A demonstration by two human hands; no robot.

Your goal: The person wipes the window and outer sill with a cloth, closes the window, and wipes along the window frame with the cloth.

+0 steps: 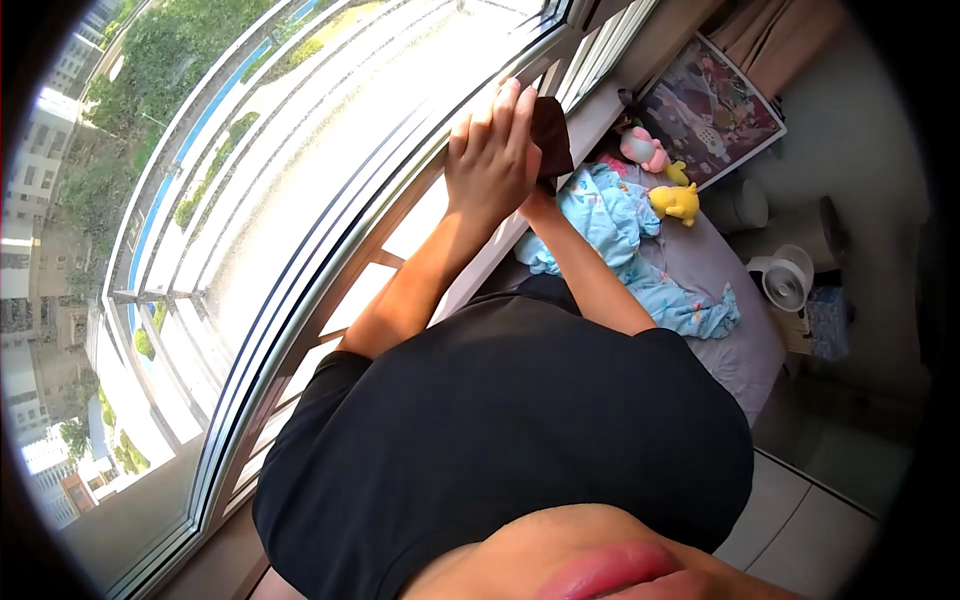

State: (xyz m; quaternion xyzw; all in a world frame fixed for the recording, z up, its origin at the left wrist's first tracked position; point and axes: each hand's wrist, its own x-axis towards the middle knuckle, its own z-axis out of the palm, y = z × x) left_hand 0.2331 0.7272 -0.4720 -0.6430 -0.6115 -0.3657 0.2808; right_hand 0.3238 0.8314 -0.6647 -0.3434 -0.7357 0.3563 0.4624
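Observation:
My left hand (490,155) lies against the window frame (400,190), its fingers stretched out and pointing up along the edge. Close beside it, partly covered by it, is my right hand (537,200). Most of the right hand's fingers are hidden. A dark brown cloth (552,138) shows just past both hands and appears to be held in the right one. Sunlight falls across the left hand and forearm.
Outside the glass, a curved railing (150,215) runs past trees and buildings. On the right is a bed (690,255) with a light blue blanket (610,215), a yellow plush toy (676,203) and a pink one (642,150). Beyond stand a framed picture (712,108) and a white fan (786,280).

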